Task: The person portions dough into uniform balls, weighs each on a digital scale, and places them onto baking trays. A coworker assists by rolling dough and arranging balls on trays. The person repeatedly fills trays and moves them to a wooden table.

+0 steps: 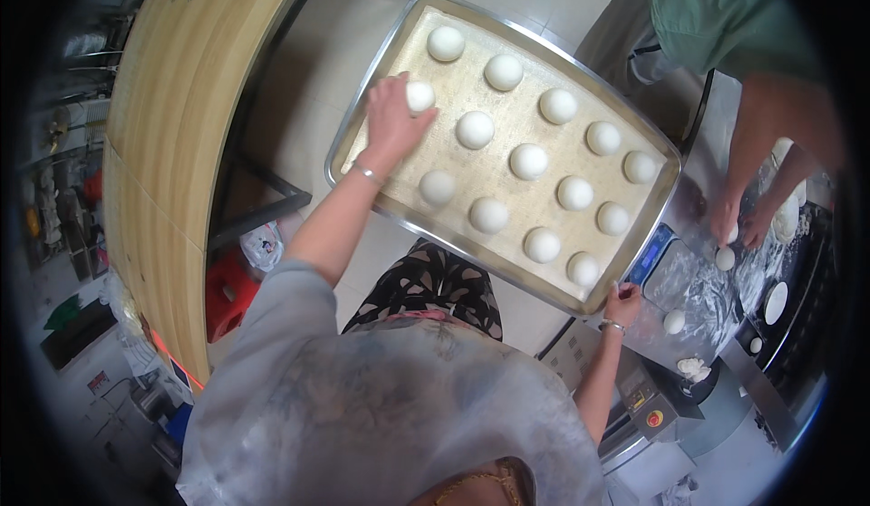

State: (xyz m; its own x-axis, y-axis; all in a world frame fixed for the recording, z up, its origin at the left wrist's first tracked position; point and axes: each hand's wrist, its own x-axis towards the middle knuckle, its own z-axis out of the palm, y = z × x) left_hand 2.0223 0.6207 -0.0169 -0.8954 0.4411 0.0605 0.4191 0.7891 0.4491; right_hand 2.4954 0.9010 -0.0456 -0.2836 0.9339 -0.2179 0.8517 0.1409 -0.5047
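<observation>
A metal baking tray (506,293) with a pale liner (435,146) spans the space before me, bearing several round white dough balls in slanting rows. My left hand (399,117) curls around one dough ball (421,97) by the tray's left side, thumb on its near right side. Beyond it sits another ball (446,43), near the far left corner. My right hand (622,304) grips the rim at the near right corner of the tray. What bears the tray's weight on the left cannot be told.
A wooden-topped table (204,85) stands left, a red plastic stool (230,295) beneath its edge. At right, a co-worker's hands (737,224) handle dough on a floured steel worktop (700,288). A digital scale (652,254) and a machine with a red button (654,418) are close to my right arm.
</observation>
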